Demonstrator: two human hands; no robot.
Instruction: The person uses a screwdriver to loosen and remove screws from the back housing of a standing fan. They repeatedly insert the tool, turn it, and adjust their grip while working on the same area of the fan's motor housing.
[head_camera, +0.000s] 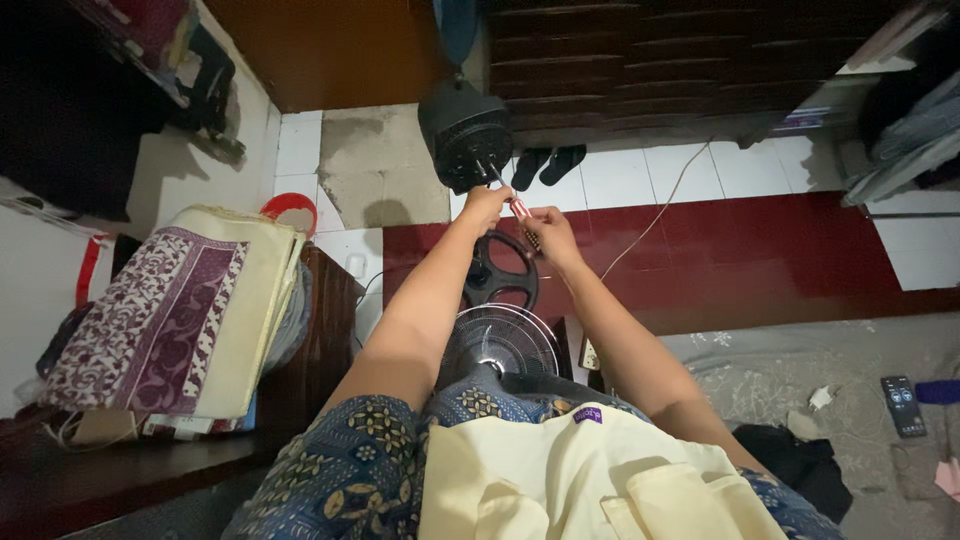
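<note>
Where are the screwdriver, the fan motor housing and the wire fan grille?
screwdriver (519, 207), head view, on its red handle between the hands.
fan motor housing (464, 135), head view, on its black casing.
wire fan grille (502, 338), head view, on the wires near its hub.

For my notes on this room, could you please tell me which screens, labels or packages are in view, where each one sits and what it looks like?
Phone: on the grey mat at the right, a dark rectangle with a lit screen.
Small label: on the cream cloth in the person's lap, a purple tag.
Small card: beside the fan grille, pale and squarish; too small to tell more.
No packages are clearly visible.
</note>
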